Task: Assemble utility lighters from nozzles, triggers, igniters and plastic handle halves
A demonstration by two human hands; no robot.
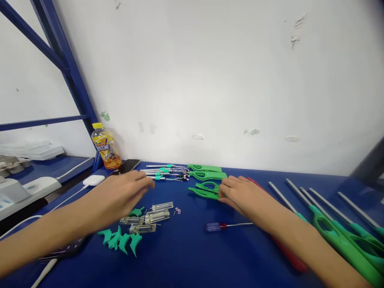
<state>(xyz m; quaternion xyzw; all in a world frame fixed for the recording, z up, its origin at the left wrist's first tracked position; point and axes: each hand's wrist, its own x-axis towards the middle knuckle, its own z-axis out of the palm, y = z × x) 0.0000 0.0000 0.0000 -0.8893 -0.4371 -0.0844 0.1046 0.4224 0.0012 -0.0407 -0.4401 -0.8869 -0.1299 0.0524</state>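
My left hand [127, 192] hovers above the blue table, its fingers bent together and pointing right; whether anything is between them is hidden. Below it lie clear plastic pieces [157, 216] and small teal trigger-shaped parts [123, 242]. My right hand [237, 194] grips the right end of a green handle shell [207, 190], which has an oval opening. Further back lie more green shells [208, 175] beside metal rods with wires [165, 172]. A screwdriver [213, 227] with a purple and red handle rests in front of my right hand.
Green tools with metal rods [339, 232] and a red object [291, 254] lie at the right. A drink bottle [106, 147], a dark phone [127, 165] and a white charger [93, 180] stand or lie at the left. A wall rises behind.
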